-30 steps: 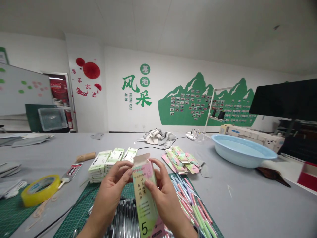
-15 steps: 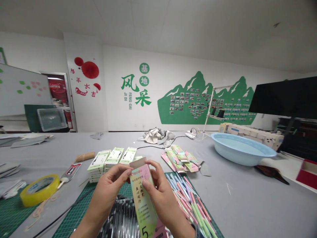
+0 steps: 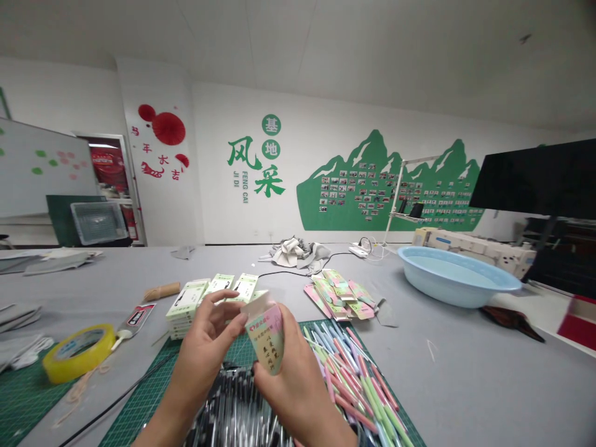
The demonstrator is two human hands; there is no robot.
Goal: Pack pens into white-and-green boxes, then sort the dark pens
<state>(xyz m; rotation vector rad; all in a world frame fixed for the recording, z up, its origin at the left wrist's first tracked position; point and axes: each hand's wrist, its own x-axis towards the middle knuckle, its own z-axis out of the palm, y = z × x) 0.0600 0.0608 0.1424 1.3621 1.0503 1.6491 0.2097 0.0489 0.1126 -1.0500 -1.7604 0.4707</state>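
Both my hands hold a slim pink-and-green pen box (image 3: 267, 338) upright over a green cutting mat (image 3: 149, 397). My right hand (image 3: 298, 385) wraps round its lower part from the right. My left hand (image 3: 205, 338) pinches its open top flap with thumb and fingers. Under my hands lies a heap of black pens (image 3: 235, 410). To the right of them, pink, green and blue pens (image 3: 354, 385) are spread on the mat.
Stacked green-white boxes (image 3: 195, 298) and flat pink-green box blanks (image 3: 339, 292) lie beyond the mat on the grey table (image 3: 465, 372). A yellow tape roll (image 3: 78, 352) is at the left, a light blue basin (image 3: 454, 276) at the right. Cloth and cables lie at the back.
The box has tipped away and dropped lower, so less of its face shows. My right hand slid down round its lower part; my left fingers stay at the top flap.
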